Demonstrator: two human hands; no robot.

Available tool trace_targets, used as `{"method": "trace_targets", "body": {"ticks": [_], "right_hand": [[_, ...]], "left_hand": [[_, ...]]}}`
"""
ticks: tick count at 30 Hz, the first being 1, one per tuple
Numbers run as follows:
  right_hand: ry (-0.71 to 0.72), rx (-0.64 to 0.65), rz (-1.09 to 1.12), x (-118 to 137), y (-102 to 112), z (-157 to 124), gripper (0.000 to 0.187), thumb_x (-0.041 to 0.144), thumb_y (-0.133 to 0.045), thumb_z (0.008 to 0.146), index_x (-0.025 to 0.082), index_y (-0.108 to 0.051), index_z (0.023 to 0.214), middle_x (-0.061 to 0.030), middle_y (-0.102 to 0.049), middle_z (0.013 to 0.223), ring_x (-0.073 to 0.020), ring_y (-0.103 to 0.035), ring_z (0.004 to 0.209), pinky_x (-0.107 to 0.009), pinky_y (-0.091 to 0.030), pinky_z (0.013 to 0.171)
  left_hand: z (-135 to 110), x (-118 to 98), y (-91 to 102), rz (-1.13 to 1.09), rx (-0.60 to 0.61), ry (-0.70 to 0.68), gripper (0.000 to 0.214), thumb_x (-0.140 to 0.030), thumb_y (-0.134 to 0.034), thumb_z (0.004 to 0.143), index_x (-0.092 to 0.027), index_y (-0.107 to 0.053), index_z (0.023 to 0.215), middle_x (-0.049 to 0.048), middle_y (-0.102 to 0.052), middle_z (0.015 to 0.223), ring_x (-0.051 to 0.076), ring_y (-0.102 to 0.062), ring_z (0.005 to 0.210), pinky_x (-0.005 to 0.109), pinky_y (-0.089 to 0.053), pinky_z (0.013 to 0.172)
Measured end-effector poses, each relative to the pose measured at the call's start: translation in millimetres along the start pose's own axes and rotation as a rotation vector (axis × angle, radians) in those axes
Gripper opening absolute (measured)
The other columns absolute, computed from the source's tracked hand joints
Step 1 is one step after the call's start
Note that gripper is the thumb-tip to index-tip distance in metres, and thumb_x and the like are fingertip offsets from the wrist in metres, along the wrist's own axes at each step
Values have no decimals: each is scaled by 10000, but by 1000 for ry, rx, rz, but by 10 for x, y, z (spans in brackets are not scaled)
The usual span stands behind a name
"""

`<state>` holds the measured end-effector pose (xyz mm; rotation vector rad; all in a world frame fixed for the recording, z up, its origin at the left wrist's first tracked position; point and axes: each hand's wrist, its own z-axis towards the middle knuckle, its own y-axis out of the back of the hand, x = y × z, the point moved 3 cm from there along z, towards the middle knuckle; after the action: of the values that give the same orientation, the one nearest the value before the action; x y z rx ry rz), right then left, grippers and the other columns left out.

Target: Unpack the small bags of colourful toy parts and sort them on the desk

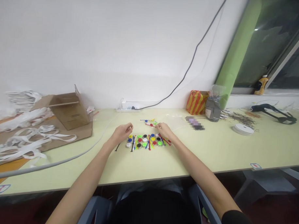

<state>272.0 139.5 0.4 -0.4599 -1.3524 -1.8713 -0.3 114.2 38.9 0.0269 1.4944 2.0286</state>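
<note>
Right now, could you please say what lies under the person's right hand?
The right hand sits beyond the coloured round plastic caps; red sticks show near its wrist, but the palm hides whatever is beneath.

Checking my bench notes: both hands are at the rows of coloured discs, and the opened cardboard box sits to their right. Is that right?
No: the opened cardboard box stands to the left of the left hand and the right hand, as the head view shows. They are at the coloured discs, as you said.

Nothing is legible; the small labels (255, 166) on the table's edge (162, 179) are too blurred.
</note>
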Motion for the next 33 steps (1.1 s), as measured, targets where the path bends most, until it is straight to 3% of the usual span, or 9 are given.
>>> {"method": "trace_targets", "body": {"ticks": [6,9,12,14,16,19,23,29,33], "right_hand": [[-136,-53,464,67,117,4,324,289,-486,896,163,-778,832,-109,-757,972,-237,-661,983,-352,-461,906],[-192,1,763,135,151,-38,320,362,-522,896,182,-785,875,-113,-749,1067,-218,-658,1036,-349,-491,903],[-193,151,1012,233,119,-75,306,398,-564,901,180,-775,939,-118,-715,1190,-206,-647,1095,-336,-501,931],[-193,236,1103,297,64,-94,292,396,-602,896,161,-769,944,-128,-714,1192,-210,-651,1102,-340,-493,972],[-198,276,1148,350,-2,-110,283,393,-652,877,137,-767,912,-143,-733,1131,-216,-670,1061,-347,-480,1009],[-176,304,1181,425,-86,-140,302,411,-713,845,117,-771,880,-152,-749,1057,-212,-691,980,-354,-474,1020],[-125,334,1137,532,-140,-212,326,420,-805,755,127,-789,897,-129,-760,999,-197,-697,903,-352,-505,953],[-107,287,1016,667,-242,-304,372,363,-895,610,134,-800,887,-65,-745,759,-175,-671,703,-326,-541,753],[-127,275,1072,660,-259,-294,370,381,-889,625,125,-791,873,-62,-735,750,-156,-669,685,-308,-546,750]], "left_hand": [[-11,-67,-26,-25,-3,-44,256,-384,-401,941,-214,-584,887,-31,-470,597,148,-417,565,261,-307,610],[-9,-98,-74,-31,24,-56,313,-417,-394,958,-205,-621,924,-11,-533,647,156,-461,605,263,-333,627],[-2,-139,-113,-74,8,-58,391,-469,-427,959,-198,-623,1162,15,-615,798,168,-537,716,269,-388,691],[1,-175,-124,-139,-36,-61,509,-496,-485,939,-207,-523,1356,18,-635,894,166,-562,776,274,-418,743],[-1,-217,-128,-216,-74,-74,532,-495,-513,931,-215,-503,1384,15,-644,930,160,-573,800,274,-432,758],[-10,-293,-134,-286,-98,-143,323,-423,-472,959,-194,-659,1090,20,-651,884,154,-575,793,268,-432,724],[-19,-369,-176,-282,-111,-154,259,-325,-481,940,-172,-658,828,13,-659,783,141,-564,710,261,-418,682],[-30,-482,-264,-284,-109,-103,261,-314,-477,931,-167,-641,789,-1,-657,709,131,-543,631,255,-395,626],[-39,-544,-240,-371,-112,-104,284,-329,-506,927,-176,-618,1139,12,-675,827,147,-596,717,259,-441,657]]}}
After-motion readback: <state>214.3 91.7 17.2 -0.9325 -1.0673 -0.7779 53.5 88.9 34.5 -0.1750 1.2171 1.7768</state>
